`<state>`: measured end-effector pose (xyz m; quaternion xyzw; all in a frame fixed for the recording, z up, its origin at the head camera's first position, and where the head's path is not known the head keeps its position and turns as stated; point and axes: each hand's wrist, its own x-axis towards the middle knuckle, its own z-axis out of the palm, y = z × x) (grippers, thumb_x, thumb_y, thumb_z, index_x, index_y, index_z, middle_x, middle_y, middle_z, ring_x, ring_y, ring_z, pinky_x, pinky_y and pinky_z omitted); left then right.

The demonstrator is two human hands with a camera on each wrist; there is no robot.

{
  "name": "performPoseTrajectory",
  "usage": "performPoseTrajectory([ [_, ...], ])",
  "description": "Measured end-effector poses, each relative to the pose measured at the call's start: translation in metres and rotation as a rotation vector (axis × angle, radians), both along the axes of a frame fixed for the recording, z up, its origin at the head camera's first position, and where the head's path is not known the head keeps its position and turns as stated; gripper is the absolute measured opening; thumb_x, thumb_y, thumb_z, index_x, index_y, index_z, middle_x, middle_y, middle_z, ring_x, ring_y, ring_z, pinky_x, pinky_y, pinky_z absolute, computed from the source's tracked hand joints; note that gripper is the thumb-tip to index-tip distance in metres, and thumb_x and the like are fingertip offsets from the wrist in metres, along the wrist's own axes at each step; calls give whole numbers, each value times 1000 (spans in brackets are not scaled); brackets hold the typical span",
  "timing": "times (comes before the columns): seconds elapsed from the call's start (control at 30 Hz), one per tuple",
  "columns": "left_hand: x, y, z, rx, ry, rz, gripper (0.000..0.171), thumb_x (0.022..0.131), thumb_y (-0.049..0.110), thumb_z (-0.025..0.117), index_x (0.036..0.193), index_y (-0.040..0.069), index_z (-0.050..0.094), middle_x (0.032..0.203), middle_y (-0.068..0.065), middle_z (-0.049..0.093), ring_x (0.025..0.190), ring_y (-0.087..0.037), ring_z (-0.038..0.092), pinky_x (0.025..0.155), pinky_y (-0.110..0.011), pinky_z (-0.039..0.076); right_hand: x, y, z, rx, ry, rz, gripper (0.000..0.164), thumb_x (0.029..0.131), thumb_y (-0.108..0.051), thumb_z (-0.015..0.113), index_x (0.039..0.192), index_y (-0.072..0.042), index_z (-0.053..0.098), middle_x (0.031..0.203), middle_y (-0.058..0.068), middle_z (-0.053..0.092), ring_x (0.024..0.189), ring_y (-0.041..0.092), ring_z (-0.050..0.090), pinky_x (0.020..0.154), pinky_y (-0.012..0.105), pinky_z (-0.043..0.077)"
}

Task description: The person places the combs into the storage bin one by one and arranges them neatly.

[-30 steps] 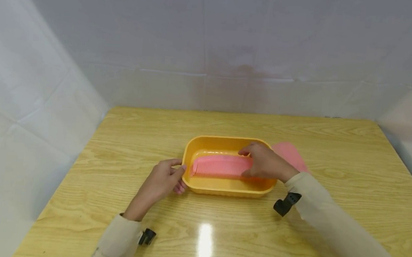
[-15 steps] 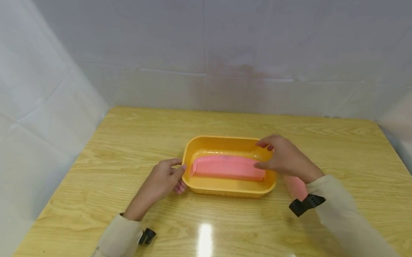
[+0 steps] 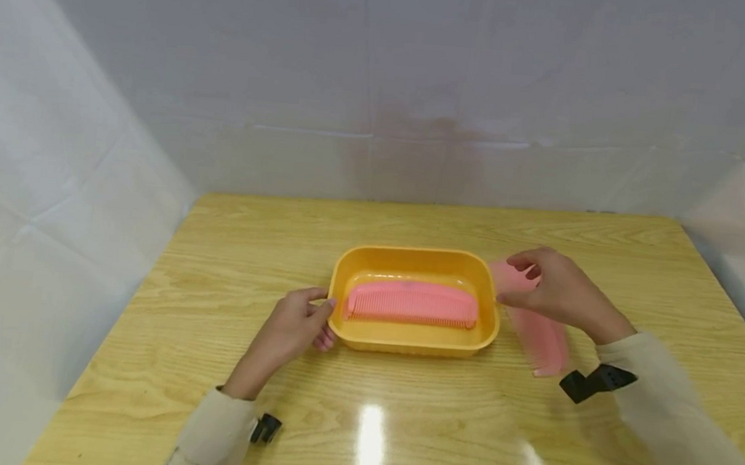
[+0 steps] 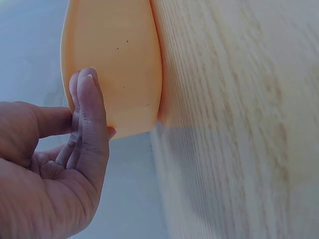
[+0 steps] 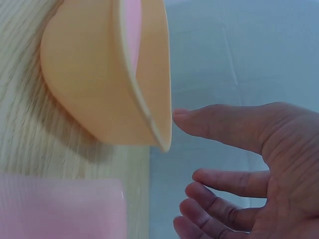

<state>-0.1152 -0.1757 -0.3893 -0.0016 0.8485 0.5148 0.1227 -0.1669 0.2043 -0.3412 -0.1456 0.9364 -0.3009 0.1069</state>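
A pink comb [image 3: 411, 303] lies flat inside a yellow plastic basin [image 3: 419, 348], teeth toward the near side. My left hand [image 3: 290, 328] holds the basin's left end. In the left wrist view, the thumb is at the rim and the other fingers [image 4: 92, 117] lie along the outer wall. My right hand [image 3: 558, 291] hovers just off the basin's right end, fingers loosely bent and nothing between them. Beneath it, a second pink comb [image 3: 544, 341] lies slanted on the table, partly hidden by the hand. The right wrist view shows a gap between thumb and fingers.
The basin and the second comb rest on a wood-grain table [image 3: 247, 237]. White sheeting [image 3: 287, 153] hangs behind the table and along its sides. Dark straps [image 3: 597, 383] sit at both wrists.
My right hand has left the comb in the basin and moved right, out over the second comb, uncovering the first. My left hand and the basin stay in place.
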Motion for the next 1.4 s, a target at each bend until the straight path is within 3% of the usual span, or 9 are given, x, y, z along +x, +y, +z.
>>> performPoseTrajectory([
  [0.33,2,0,-1,10,2,-6,36,107,13,51,137,-7,55,69,-11,68,58,-21,67,59,-41,62,16,27,-12,33,-42,-73,75,87,-37,80,136,13,54,129,33,56,111,46,57,81,53,58],
  [0.6,2,0,0,1,0,-12,37,107,13,51,138,-7,54,71,-13,69,59,-21,67,60,-41,63,29,38,-33,94,-32,-131,80,83,-41,83,131,17,55,124,34,58,102,43,61,72,48,58],
  [0.9,2,0,-1,-5,-5,-12,38,107,14,51,139,-6,53,72,-14,69,59,-21,67,60,-40,63,45,33,-54,134,7,-158,86,80,-43,84,127,21,54,118,36,56,97,41,60,79,53,55],
  [1.13,3,1,0,-10,-7,-12,38,107,14,51,139,-6,53,72,-13,69,59,-21,67,60,-40,63,48,30,-62,169,68,-167,89,75,-46,87,122,22,56,111,35,58,87,35,58,72,47,54],
  [1.4,5,2,3,-15,-5,-13,38,108,15,51,140,-6,53,73,-13,69,60,-21,67,61,-40,63,48,36,-61,151,81,-157,83,76,-40,87,121,22,57,106,30,60,91,38,58,77,51,53],
])
